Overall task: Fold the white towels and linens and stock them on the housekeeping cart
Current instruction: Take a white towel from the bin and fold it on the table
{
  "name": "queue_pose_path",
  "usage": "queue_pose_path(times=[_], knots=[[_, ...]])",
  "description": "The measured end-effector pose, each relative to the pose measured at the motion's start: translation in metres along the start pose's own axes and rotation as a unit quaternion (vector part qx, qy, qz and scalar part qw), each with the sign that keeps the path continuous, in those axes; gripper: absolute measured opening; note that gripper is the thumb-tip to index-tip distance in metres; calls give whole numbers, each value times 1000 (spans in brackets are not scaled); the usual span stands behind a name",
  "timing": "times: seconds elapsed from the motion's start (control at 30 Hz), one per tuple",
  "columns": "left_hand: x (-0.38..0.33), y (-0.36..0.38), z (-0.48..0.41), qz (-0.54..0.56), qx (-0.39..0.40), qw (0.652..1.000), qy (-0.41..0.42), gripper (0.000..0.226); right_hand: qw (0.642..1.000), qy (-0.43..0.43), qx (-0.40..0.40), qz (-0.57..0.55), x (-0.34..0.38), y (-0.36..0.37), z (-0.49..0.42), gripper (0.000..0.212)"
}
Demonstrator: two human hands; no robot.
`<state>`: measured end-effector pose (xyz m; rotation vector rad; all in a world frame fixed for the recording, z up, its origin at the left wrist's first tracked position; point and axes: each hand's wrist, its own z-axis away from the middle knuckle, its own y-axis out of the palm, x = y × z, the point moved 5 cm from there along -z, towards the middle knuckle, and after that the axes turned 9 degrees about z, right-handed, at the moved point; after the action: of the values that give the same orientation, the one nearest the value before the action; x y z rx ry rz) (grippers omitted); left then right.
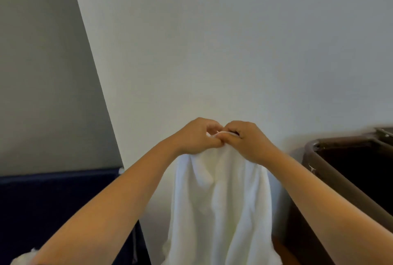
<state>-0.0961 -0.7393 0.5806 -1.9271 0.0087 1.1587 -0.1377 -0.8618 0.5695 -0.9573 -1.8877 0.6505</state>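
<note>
Pinching the white towel (221, 201) by its top edge, my left hand (195, 137) touching my right hand (248, 141), fingers curled on cloth, brown bin (344, 139) rightward.

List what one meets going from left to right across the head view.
From the left: dark blue cloth bin → left hand → right hand → brown bin. The white towel hangs from both hands, so I leave it out.

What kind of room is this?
Probably a hotel laundry or housekeeping area: the left hand and right hand hold up a white towel by a plain wall, between a dark blue cloth bin and a brown tub.
</note>
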Motion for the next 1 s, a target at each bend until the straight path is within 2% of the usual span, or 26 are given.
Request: queue_pose_path(times=[0.07,0.17,0.3,0.5,0.6,0.7,0.8,0.9,1.0], knots=[[22,17,7,34,29,998,-33,12,1000,13,25,-7,-11,14,15,25],[53,44,18,56,43,995,-69,34,998,37,32,-24,-30,34,40,26],[74,75,28,78,83,990,-88,43,994,84,54,-33,-50,58,74,34],[68,89,25,183,106,971,-108,38,979,121,135,91,-77,79,116,34],[60,91,19,282,87,949,-107,41,981,136,127,53,-81,82,125,32],[58,86,14,397,72,909,-101,41,976,165,139,28,-93,84,134,28],[55,81,11,435,71,893,-92,36,964,212,159,29,-109,90,142,38],[53,78,12,432,71,894,-91,36,964,214,142,67,-112,86,142,34],[58,77,15,428,65,896,-101,35,967,218,76,106,-120,76,138,34]])
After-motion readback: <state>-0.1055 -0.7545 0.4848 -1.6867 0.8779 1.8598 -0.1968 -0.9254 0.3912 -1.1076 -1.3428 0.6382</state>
